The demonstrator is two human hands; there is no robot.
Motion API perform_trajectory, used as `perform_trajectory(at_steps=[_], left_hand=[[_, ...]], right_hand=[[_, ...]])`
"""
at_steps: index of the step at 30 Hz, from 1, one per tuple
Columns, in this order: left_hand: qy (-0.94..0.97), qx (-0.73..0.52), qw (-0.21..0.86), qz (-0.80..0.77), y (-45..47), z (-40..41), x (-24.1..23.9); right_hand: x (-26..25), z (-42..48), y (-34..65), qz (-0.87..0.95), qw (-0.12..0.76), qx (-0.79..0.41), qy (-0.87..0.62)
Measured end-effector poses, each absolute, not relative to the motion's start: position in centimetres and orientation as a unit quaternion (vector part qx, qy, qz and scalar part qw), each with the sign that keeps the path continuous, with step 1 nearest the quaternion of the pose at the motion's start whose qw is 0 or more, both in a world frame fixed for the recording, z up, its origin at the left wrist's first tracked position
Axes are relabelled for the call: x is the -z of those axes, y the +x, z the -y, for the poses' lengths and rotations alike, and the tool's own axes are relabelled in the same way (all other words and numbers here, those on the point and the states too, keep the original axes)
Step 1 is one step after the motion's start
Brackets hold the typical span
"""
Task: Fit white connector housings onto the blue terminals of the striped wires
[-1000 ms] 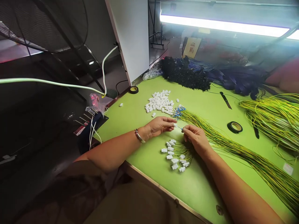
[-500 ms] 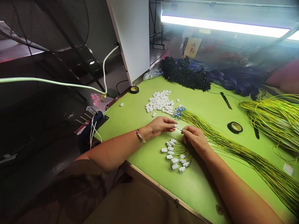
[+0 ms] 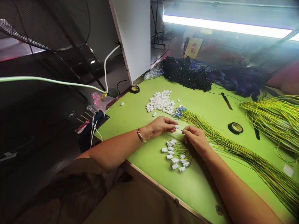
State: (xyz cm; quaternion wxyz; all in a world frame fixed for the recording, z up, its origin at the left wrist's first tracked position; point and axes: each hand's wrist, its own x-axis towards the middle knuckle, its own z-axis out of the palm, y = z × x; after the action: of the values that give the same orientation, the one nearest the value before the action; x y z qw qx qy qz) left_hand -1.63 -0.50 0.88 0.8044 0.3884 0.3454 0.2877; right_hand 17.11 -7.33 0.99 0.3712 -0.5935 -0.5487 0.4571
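Observation:
Between thumb and fingers, my left hand (image 3: 161, 125) pinches a small white connector housing (image 3: 177, 127). My right hand (image 3: 195, 137) is closed on a wire whose blue-sleeved terminal (image 3: 182, 130) points at the housing. Whether the tip is inside the housing is too small to tell. Below the hands lie several wires fitted with white connectors (image 3: 174, 160). A heap of loose white housings (image 3: 161, 101) sits beyond my left hand. The blue-tipped ends of a yellow-green wire bundle (image 3: 217, 140) lie beside that heap, and the bundle runs to the lower right.
On the green table (image 3: 144, 169) are two rolls of black tape, one at the right (image 3: 235, 128) and one at the back left (image 3: 135, 89). A dark blade-like strip (image 3: 226, 101), black connectors (image 3: 187, 74) and another wire coil (image 3: 273, 121) lie further off. A lamp (image 3: 226, 26) hangs above.
The whole view has shifted very slightly. Both hands keep the same hold, with the connector housing and the wire end close together.

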Motion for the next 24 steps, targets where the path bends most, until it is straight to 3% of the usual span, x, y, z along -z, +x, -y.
perform_trajectory(at_steps=[7, 19, 24], left_hand=[[0.454, -0.308, 0.763, -0.343, -1.1, 1.1, -0.3], [0.370, -0.262, 0.823, -0.342, -1.3, 0.8, -0.8], [0.415, -0.315, 0.767, -0.374, -0.8, 1.3, -0.6]], right_hand=[[-1.0, 7.4, 17.2, 0.594, 0.329, -0.477, -0.558], [-0.9, 7.1, 17.7, 0.628, 0.332, -0.444, -0.546], [-0.6, 7.6, 16.6, 0.640, 0.361, -0.370, -0.569]])
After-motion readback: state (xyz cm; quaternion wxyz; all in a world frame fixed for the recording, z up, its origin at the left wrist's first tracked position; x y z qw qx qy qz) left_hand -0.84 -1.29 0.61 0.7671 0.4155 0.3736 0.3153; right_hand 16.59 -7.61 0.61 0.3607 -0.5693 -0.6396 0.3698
